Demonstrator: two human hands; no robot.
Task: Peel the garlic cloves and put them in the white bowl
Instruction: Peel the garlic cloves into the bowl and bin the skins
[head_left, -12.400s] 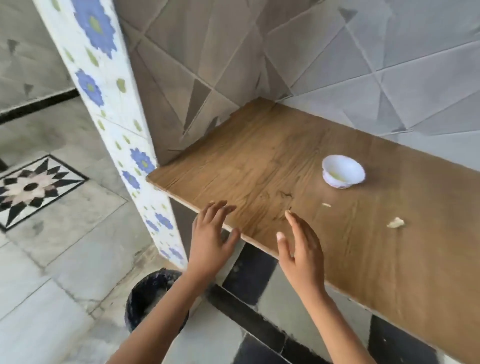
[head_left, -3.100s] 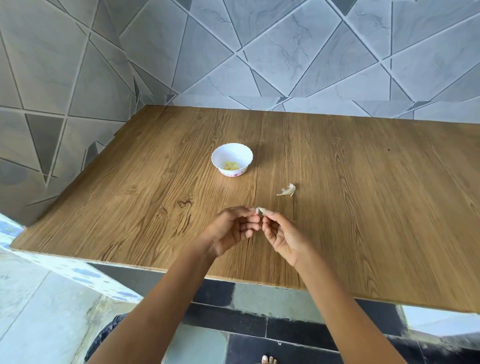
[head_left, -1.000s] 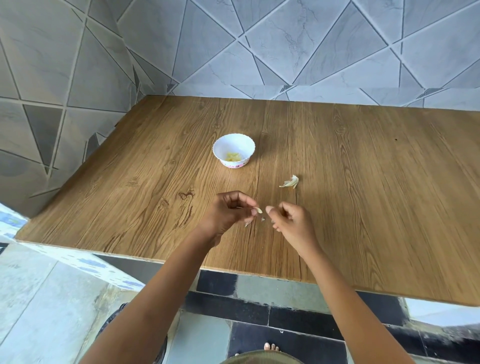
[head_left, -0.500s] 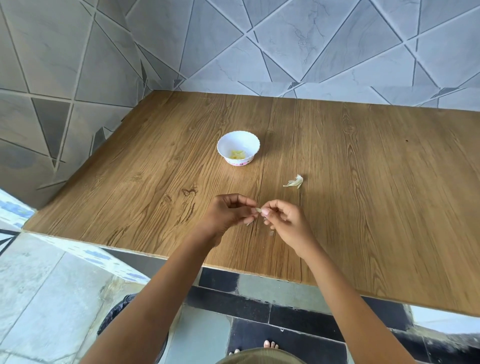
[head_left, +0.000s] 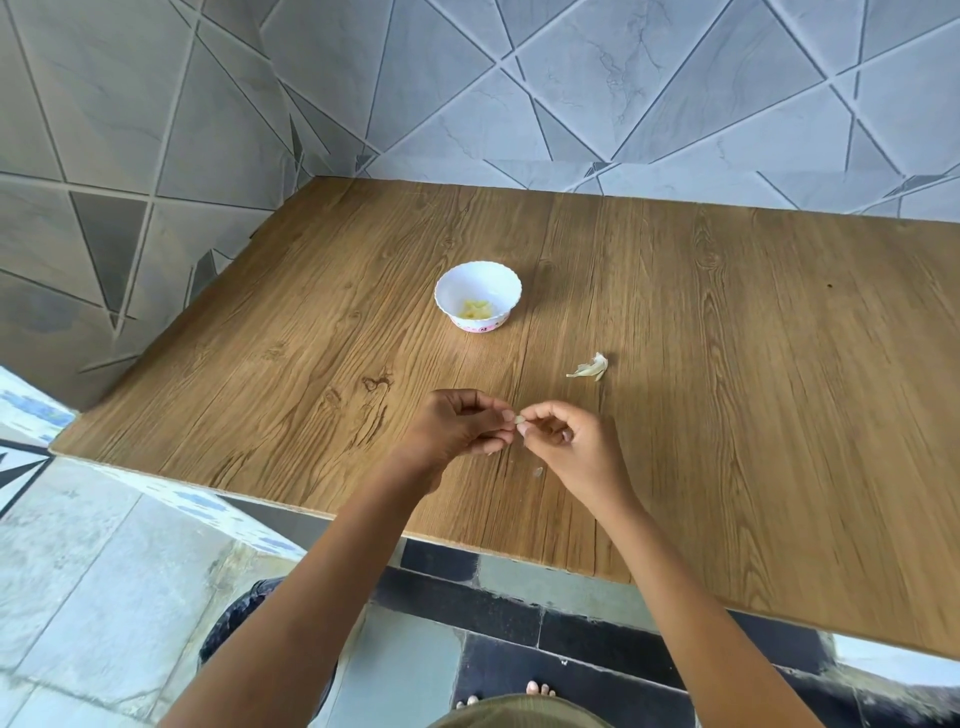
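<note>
Head camera caught both hands together at the table's (head_left: 727, 415) near side, left hand (head_left: 457, 423) and right hand (head_left: 566, 441) each pinching an end of one small garlic clove (head_left: 518, 417), so peeling looked to be the step in hand. White bowl (head_left: 480, 325) sat at twelve o'clock from them, yellowish bits inside, a skin scrap (head_left: 589, 367) at two o'clock; next, I reckoned, any clinging skin needed stripping before the clove went forward into that bowl
</note>
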